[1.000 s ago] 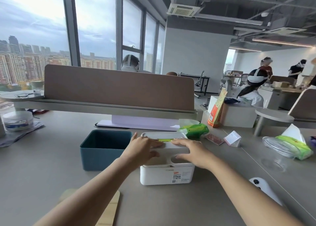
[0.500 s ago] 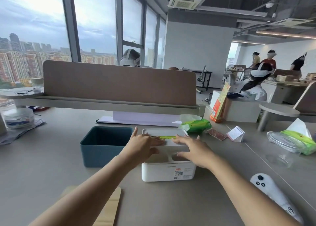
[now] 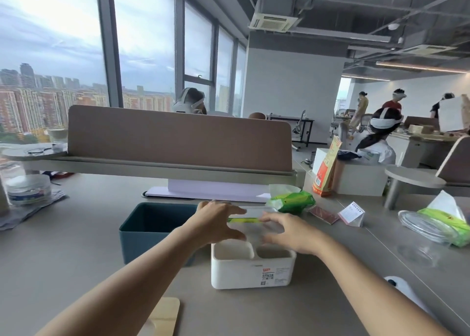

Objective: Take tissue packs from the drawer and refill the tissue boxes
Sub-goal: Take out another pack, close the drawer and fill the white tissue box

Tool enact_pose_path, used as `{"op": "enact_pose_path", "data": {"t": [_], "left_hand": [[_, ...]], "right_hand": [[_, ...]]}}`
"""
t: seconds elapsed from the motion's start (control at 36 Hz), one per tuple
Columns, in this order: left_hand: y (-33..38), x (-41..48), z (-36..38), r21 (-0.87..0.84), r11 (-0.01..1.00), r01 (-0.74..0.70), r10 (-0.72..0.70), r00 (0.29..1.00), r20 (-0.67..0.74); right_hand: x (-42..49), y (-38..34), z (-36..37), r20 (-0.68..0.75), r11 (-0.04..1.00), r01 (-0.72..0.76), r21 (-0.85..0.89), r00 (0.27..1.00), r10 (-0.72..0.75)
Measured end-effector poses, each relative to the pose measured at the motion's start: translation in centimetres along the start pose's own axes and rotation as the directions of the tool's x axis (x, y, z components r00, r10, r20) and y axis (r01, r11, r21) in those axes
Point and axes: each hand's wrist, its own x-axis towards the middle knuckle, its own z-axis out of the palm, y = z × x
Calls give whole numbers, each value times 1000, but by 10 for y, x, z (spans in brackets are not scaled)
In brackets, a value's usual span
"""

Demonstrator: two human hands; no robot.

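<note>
White plastic makes up the tissue box [image 3: 253, 268] nearest me on the tabletop [image 3: 63, 259], a rigid tub with two empty compartments along its near edge and a label on the front wall. I judge it light and fairly slick, liable to skate if I push sideways, so any pressing should go straight down. Just beyond those compartments both hands are on its lid [image 3: 256, 225]: my left hand [image 3: 216, 223] curls over the left end, thumb low and fingers spread on top, and my right hand [image 3: 290, 231] does the same at the right end, both partly closed on the lid's edges. Motion blur stops me telling whether the lid is seated or a little raised. A green strip of tissue pack [image 3: 243, 219] shows through the slot between my hands; it should be soft and squashy, best held by its long sides. To the left, just beside the white box, the teal box [image 3: 152, 230] stands open and looks empty. Farther right a green tissue pack [image 3: 292, 200] lies loose, and another [image 3: 445, 221] rests far right beside a clear lid [image 3: 417, 223].
</note>
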Motion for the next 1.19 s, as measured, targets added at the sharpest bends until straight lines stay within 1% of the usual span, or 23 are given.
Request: {"op": "enact_pose_path", "data": {"t": [0.03, 0.08, 0.14, 0.19, 0.28, 0.33, 0.39, 0.5, 0.58, 0.72, 0.81, 0.94, 1.03, 1.11, 1.19], "left_hand": [[-2, 2, -1, 0, 1000, 3, -3, 1000, 6], [-7, 6, -6, -11, 999, 42, -41, 996, 77], [-10, 9, -11, -50, 993, 104, -93, 979, 180], [-12, 14, -15, -73, 987, 142, -120, 961, 247], [-16, 19, -17, -92, 980, 174, -139, 942, 304], [-20, 22, -16, -96, 976, 197, -157, 935, 319], [-22, 24, -15, -97, 976, 195, -155, 935, 320], [-24, 24, -11, -107, 981, 164, -122, 940, 318], [-27, 27, -10, -105, 983, 153, -113, 941, 320], [-29, 31, -8, -56, 990, 132, -108, 944, 312], [-27, 30, -8, -86, 989, 118, -84, 941, 329], [-22, 26, -9, -33, 998, 45, -31, 942, 333], [-24, 21, -7, -19, 999, 31, -23, 940, 341], [-19, 13, -6, -6, 1000, 27, -24, 956, 291], [-19, 5, 1, 86, 992, 88, -102, 980, 169]], "right_hand": [[2, 0, 0, -20, 1000, 4, 19, 1000, -3], [7, -1, 0, -24, 1000, -8, 27, 1000, 9], [13, -2, 0, 4, 1000, -17, 21, 1000, 17], [19, -3, 0, 34, 1000, -16, 19, 999, 15], [28, -2, -2, 120, 996, -41, 76, 992, 32], [33, 1, -4, 159, 995, -51, 83, 987, 37], [37, 5, -6, 173, 995, -47, 87, 984, 32], [42, 13, -4, 164, 982, -47, 183, 986, 16], [48, 19, 2, 132, 986, -9, 165, 991, -13], [51, 25, 5, 138, 990, 22, 141, 990, -42], [51, 27, 7, 127, 989, 37, 140, 990, -55], [49, 24, 4, 156, 992, 15, 123, 987, -34], [47, 20, 3, 177, 992, 0, 123, 984, -21], [44, 13, 1, 199, 998, -26, 54, 980, 14], [38, 6, 1, 155, 996, -84, -23, 984, 87]]}}
